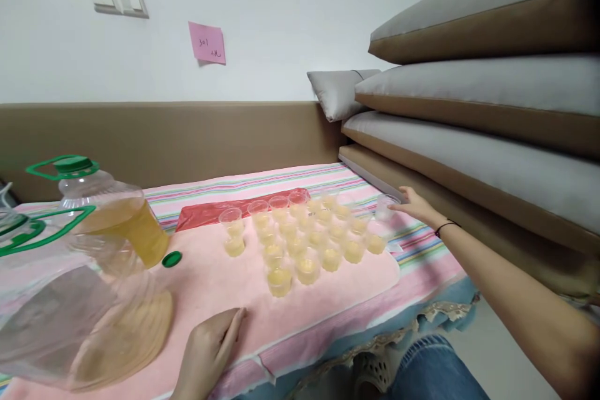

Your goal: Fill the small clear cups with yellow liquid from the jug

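My left hand (210,347) rests on the pink towel (206,284) near its front edge, closed in a loose fist with nothing seen in it. Over to the right, my right hand (415,205) has its fingers at the rim of a clear plastic cup (384,207), gripping it at the right end of the grouped cups. Several clear cups of pale yellow liquid (307,267) stand close together in rows on the towel. Slightly apart on the left are an upper cup (230,220) and a filled cup (234,246), overlapping in view.
On the left stand a large jug of yellow liquid (126,219) with a green cap and a nearer, nearly drained clear jug (79,331). A loose green cap (172,259) lies beside them. Red plastic (201,215) lies behind the cups. Stacked cushions (469,131) rise at right.
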Motion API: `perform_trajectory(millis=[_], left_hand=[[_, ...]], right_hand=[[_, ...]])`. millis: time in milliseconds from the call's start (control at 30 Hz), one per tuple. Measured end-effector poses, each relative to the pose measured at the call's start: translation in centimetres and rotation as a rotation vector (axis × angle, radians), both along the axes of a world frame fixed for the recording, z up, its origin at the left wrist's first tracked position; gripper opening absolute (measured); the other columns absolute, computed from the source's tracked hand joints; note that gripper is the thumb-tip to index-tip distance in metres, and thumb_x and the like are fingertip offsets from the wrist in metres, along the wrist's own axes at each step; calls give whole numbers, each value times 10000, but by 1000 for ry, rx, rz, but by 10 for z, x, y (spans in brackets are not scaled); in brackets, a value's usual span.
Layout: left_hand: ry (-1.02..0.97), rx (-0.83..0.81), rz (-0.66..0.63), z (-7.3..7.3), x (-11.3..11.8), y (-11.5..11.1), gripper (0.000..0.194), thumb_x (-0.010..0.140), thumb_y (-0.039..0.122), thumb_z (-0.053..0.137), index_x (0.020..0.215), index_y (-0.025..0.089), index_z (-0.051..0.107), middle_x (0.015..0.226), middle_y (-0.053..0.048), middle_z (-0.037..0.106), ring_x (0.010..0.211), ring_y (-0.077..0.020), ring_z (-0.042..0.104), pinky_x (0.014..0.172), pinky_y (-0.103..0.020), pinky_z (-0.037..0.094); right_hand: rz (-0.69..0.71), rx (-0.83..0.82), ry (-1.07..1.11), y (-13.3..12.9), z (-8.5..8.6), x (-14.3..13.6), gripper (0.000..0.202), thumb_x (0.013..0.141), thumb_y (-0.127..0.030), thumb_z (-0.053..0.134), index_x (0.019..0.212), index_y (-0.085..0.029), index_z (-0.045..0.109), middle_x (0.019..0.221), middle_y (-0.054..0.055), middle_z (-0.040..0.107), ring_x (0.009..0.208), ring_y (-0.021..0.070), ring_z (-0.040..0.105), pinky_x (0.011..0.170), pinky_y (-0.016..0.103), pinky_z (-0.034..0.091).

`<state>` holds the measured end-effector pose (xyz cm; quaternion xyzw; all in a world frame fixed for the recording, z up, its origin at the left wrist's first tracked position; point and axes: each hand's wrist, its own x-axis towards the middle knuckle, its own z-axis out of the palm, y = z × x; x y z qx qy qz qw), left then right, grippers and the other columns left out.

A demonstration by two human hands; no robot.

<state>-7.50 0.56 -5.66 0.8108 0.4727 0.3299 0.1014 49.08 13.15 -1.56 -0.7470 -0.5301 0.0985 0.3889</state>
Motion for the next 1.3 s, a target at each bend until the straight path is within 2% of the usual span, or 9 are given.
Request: perform_trajectory(millis=[133,267,367,533,767,933,1067,1167,1300], left_hand=[[61,65,-48,-5,1,3,390,960,356,414,749,209,706,606,16,690,557,-121,674,559,-169,494],[108,126,-76,-7,1,4,341,964,325,424,827,219,718,678,20,731,593,-111,697,589,-148,515],[127,189,-97,-8,0,5,341,965,337,423,849,216,720,782,-2,767,642,-119,719,616,-146,532],[132,216,-90,-10,-1,5,317,957,333,442,885,214,726,804,0,773,679,-120,730,656,-141,549],[128,205,-76,-7,-1,2,365,961,353,412,878,216,740,827,-25,782,690,-153,740,659,-180,571],[121,187,-63,-6,-1,2,359,960,349,409,881,217,734,798,-24,777,664,-156,734,639,-192,568],[78,180,-54,0,3,-1,354,955,352,417,868,214,731,746,-13,768,640,-150,728,599,-190,555],[22,163,-17,6,6,-7,362,955,353,411,852,206,726,703,-7,755,622,-146,720,567,-192,539],[-90,129,59,8,7,-14,362,963,337,373,911,192,700,778,-26,760,683,-147,720,615,-220,548]], right_hand=[[46,-74,-8,20,-5,4,452,916,-354,611,1324,-197,497,1347,104,532,1154,259,572,944,493,499],[44,-150,-22,30,-3,6,446,917,-359,609,1314,-189,501,1282,96,572,1089,240,605,912,473,517],[32,-186,-41,31,0,6,434,919,-366,604,1302,-185,506,1244,89,589,1043,225,620,886,454,526],[24,-202,-82,29,8,3,453,920,-387,597,1311,-185,491,1207,85,600,991,212,630,852,434,536],[19,-160,-151,19,24,-8,602,889,-430,620,1397,-196,398,1272,116,578,1019,231,632,876,448,524],[6,-112,-211,9,59,-18,1053,651,-486,797,1475,-108,262,1210,199,628,1048,325,641,898,444,508],[63,-54,-282,1,104,-38,1073,612,-518,783,1466,-101,286,1220,212,623,1032,367,640,881,474,507],[196,5,-340,-9,138,-73,1082,610,-525,783,1482,-140,272,1212,179,627,1055,354,631,900,456,500],[460,84,-400,-28,166,-151,1067,582,-500,821,1477,-225,309,1179,118,649,1063,339,623,913,458,489]])
